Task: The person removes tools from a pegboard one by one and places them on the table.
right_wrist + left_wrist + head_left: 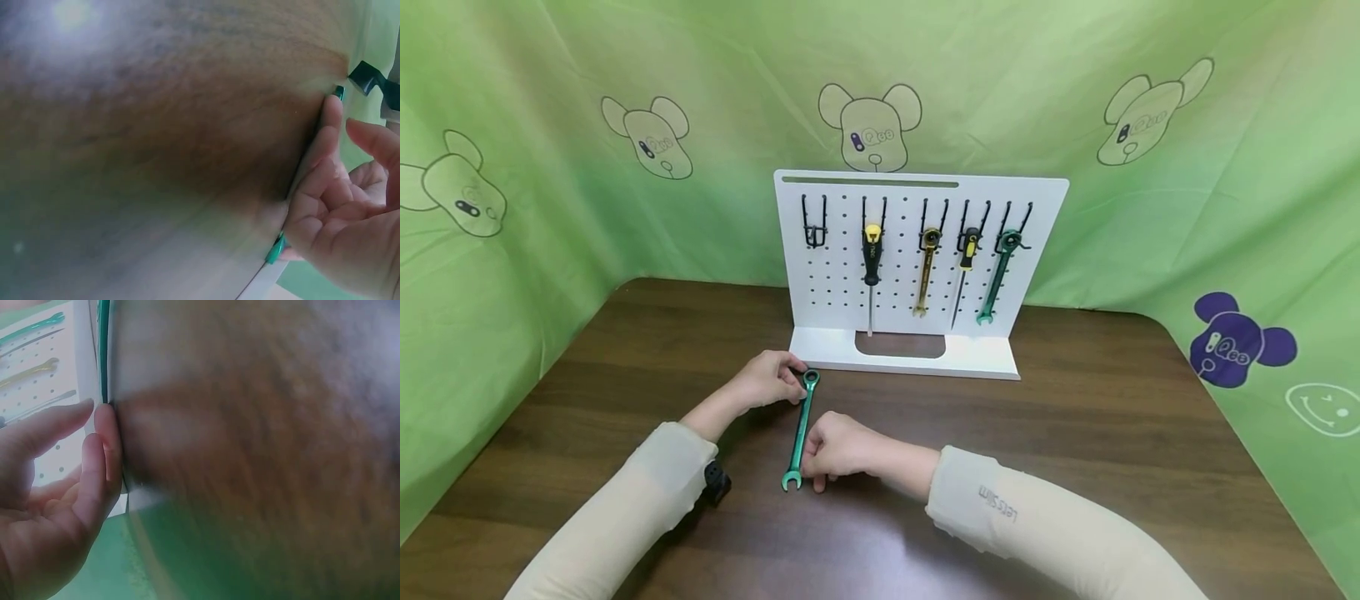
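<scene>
A green ratcheting combination wrench (801,433) lies on the table in the head view, ring end toward the pegboard. My left hand (769,379) is at its left by the ring end, fingertips at the shank's edge. In the left wrist view a small gap shows between thumb and index fingertip (106,415). My right hand (838,448) rests at the wrench's right near the open jaw. In the right wrist view its thumb (369,137) stands apart from the fingers, which lie along the wrench and hide part of it.
Behind the hands stands a white pegboard (895,287). On its hooks hang a black-and-yellow screwdriver (872,258), a gold wrench (927,271), a smaller screwdriver (968,250) and another green wrench (996,279). The leftmost hook (814,229) holds nothing. Green printed cloth (722,225) surrounds the wooden table (1097,433).
</scene>
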A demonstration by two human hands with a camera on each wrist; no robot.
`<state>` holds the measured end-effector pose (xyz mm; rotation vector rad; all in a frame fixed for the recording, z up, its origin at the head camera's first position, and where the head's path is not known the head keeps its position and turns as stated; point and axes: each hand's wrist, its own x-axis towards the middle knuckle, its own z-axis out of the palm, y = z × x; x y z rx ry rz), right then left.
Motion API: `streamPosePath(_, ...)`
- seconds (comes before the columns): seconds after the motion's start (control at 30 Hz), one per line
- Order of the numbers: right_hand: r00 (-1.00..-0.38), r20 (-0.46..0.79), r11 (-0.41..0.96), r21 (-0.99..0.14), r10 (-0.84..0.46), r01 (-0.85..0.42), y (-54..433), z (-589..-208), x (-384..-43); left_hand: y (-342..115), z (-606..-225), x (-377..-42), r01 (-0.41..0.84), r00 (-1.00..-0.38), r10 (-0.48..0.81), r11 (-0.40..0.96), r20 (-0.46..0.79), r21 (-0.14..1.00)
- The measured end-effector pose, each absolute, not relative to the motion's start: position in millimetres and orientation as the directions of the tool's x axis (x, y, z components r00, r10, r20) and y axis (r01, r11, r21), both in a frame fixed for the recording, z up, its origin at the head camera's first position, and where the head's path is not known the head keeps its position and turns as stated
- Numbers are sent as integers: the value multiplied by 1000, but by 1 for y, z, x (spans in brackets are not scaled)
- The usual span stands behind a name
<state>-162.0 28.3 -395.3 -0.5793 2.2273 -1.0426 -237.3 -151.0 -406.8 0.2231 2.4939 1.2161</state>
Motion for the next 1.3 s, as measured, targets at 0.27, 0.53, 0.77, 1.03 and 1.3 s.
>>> streamPosePath(0.27,-711,-308,572,-804,-632,-160,47,-396,-173,-157,-405,-238,18,-919,328,590,-219,807)
streamPosePath(0.53,-784,-249,598,-779,-568,-186,75,-396,-192,-172,-392,-243,47,-927,325,598,-188,800)
streamPosePath(0.77,-867,-191,613,-775,-461,-155,101,-395,-215,-176,-371,-251,85,-937,321,585,-134,806)
streamPosePath(1.03,-945,-85,590,-797,-315,-125,120,-384,-235,-166,-350,-266,157,-961,277,548,-1,822)
streamPosePath(1.3,-977,-13,621,-774,-215,-126,129,-391,-257,-140,-336,-281,229,-961,249,477,119,849)
